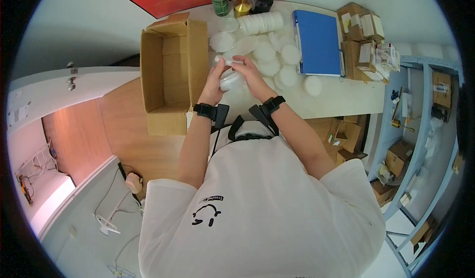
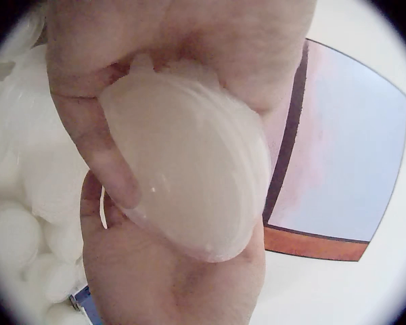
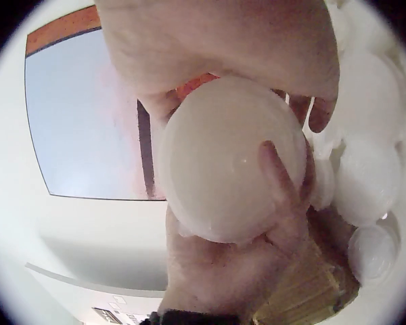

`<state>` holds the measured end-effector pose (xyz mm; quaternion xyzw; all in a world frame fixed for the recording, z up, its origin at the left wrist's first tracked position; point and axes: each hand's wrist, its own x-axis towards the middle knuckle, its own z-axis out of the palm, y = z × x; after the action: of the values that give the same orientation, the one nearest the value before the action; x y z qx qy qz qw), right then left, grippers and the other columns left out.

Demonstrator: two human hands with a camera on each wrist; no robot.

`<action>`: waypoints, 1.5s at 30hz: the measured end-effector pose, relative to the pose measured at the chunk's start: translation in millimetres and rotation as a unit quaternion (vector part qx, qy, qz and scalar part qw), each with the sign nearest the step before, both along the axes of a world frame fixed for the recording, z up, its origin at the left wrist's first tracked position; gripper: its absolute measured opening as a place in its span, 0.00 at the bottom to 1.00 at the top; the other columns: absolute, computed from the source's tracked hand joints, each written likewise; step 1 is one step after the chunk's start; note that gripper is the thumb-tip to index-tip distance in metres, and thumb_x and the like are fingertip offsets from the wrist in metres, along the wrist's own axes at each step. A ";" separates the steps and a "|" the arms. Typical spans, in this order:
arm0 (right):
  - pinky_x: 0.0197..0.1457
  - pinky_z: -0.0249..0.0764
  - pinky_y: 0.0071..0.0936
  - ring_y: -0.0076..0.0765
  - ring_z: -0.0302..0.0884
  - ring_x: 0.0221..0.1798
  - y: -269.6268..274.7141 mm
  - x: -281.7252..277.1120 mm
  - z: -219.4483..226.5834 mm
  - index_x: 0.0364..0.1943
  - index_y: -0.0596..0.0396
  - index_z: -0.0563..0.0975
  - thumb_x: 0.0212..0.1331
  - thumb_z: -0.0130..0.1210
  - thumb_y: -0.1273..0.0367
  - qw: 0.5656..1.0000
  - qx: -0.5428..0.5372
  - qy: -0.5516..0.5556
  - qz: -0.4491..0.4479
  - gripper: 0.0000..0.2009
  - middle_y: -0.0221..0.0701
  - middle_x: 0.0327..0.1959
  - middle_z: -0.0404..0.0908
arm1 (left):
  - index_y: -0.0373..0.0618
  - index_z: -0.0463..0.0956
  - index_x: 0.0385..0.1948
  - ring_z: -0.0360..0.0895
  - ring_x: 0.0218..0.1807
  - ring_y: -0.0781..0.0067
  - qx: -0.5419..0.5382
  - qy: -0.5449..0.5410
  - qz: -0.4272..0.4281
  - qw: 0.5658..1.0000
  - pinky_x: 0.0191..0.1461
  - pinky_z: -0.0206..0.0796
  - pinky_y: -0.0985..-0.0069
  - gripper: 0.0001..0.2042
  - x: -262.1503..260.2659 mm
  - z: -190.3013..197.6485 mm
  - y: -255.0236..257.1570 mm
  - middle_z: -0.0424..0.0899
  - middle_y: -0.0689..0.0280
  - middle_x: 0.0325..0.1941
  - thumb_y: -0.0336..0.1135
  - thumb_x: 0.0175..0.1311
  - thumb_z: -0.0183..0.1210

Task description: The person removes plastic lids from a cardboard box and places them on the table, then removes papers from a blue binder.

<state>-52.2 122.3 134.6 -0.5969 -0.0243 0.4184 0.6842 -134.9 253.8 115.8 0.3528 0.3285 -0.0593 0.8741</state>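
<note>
Table: a white table [image 1: 346,95] lies beneath the work. Clock places are read in the head view, with the held container at the centre and 12 at the top.
Shelf: a blue-grey shelf [image 1: 426,104] stands near 4 o'clock, well apart.
Cardboard box: the open box [image 1: 198,60] is at 9 o'clock, near the left hand.
Small boxes: a heap of them [image 1: 367,52] sits between 2 and 3 o'clock.
Folder: the blue folder [image 1: 319,43] lies flat at 2 o'clock, just beside this heap.
Pile: many round whitish pieces [image 1: 265,52] spread from 12 to 3 o'clock.
Left hand: this hand [image 1: 213,82] grips the container at its edge, one digit bent over its face.
Right hand: this hand [image 1: 253,80] is against the container's opposite side; its fingers are partly hidden, so I cannot tell whether they pinch.
Green can: it [image 1: 220,3] stands at 12 o'clock.
Container: the round, milky-white container [image 3: 223,162] is between both hands.
</note>
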 end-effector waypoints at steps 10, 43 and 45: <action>0.65 0.62 0.30 0.33 0.69 0.61 7.5 1.9 -11.9 0.66 0.60 0.63 0.66 0.54 0.52 0.986 0.069 0.103 -0.116 0.33 0.35 0.57 0.73 | 0.45 0.70 0.58 0.79 0.48 0.71 0.067 0.011 0.047 0.997 0.51 0.73 0.71 0.27 2.8 -16.5 -5.9 0.80 0.63 0.54 0.58 0.70 0.54; 0.55 0.66 0.26 0.27 0.72 0.52 -62.0 1.2 -29.0 0.57 0.51 0.71 0.66 0.45 0.38 0.985 0.014 0.104 -0.134 0.32 0.29 0.52 0.77 | 0.46 0.60 0.63 0.73 0.62 0.52 -0.020 -0.029 -0.073 0.997 0.66 0.68 0.50 0.26 10.3 20.1 -20.3 0.72 0.57 0.62 0.46 0.70 0.57; 0.56 0.66 0.26 0.28 0.73 0.53 -78.5 11.4 -28.8 0.59 0.50 0.70 0.66 0.44 0.37 0.978 0.032 0.134 -0.157 0.33 0.29 0.54 0.77 | 0.48 0.61 0.62 0.73 0.62 0.51 -0.077 -0.028 -0.076 0.994 0.66 0.68 0.50 0.24 12.4 23.5 -20.9 0.72 0.57 0.62 0.47 0.70 0.56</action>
<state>-40.8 43.7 105.8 -0.5090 0.1483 0.3813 0.7573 -122.5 232.9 139.3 0.3102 0.2711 -0.1405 0.9003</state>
